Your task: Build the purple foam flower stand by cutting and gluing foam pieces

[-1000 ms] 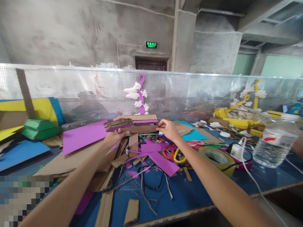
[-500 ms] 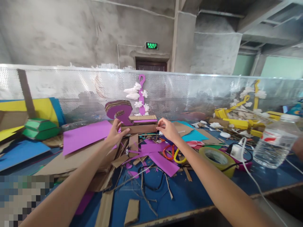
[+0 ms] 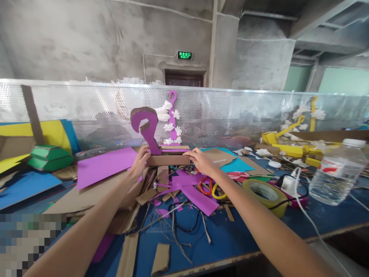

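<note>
A cardboard model [image 3: 168,160] stands in front of me: a low brown box-like base with purple on top and a tall purple hook [image 3: 149,134] rising from its left end. The hook's thick edge shows layered brown cardboard. My left hand [image 3: 140,161] is closed on the left end of the base, thumb at the front. At the opposite end, my right hand [image 3: 199,159] grips the base with bent fingers on its top corner. Purple paper offcuts [image 3: 198,198] and cardboard scraps lie just below the model.
Orange-and-yellow-handled scissors [image 3: 206,186], a tape roll [image 3: 265,194] and a water bottle [image 3: 336,173] lie to the right. Purple sheet [image 3: 106,167] and a green faceted piece [image 3: 49,157] are left. A perforated metal screen [image 3: 115,104] stands behind, with a flowered purple hook [image 3: 172,127].
The purple hook has tipped up from leaning toward me to standing more upright. Both hands have shifted slightly on the base's ends. At far right, a brown board has appeared near the yellow pieces.
</note>
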`<state>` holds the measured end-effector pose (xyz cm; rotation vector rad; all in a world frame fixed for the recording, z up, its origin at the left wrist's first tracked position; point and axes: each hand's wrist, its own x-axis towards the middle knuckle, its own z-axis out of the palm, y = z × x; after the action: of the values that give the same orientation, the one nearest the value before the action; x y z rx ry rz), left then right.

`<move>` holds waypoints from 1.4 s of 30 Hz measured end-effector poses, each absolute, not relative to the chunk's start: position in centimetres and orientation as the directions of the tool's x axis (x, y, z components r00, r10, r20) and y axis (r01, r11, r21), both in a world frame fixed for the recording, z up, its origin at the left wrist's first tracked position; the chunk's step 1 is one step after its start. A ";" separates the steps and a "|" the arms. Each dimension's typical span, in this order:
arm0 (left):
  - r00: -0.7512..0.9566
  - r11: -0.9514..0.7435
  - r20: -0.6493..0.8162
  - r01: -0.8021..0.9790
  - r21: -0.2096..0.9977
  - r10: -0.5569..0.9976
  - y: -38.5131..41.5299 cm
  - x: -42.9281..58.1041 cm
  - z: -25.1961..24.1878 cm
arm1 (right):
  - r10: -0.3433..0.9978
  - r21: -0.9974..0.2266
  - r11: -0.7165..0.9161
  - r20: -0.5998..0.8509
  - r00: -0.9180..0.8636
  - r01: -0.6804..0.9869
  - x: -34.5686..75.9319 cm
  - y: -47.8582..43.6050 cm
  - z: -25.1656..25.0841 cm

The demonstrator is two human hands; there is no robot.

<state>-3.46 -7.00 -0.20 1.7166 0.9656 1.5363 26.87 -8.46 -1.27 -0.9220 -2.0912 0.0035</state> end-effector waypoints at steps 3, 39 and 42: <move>0.014 -0.451 0.454 0.131 0.883 0.891 -7.4 -3.0 0.3 | 0.620 -0.306 0.725 0.679 -0.393 0.617 26.8 -8.5 -1.4; 0.040 -0.338 0.335 0.103 0.936 0.941 -6.6 -3.6 -0.5 | 0.614 -0.256 0.693 0.700 -0.365 0.673 26.7 -8.4 -1.2; 0.059 -0.345 0.341 0.118 0.931 0.938 -6.9 -3.6 -0.5 | 0.622 -0.252 0.678 0.697 -0.356 0.691 26.7 -8.3 -1.3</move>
<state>-3.62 -6.87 -0.49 1.5806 1.0874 1.3717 26.68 -8.29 -1.26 -1.0079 -2.0771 -0.1076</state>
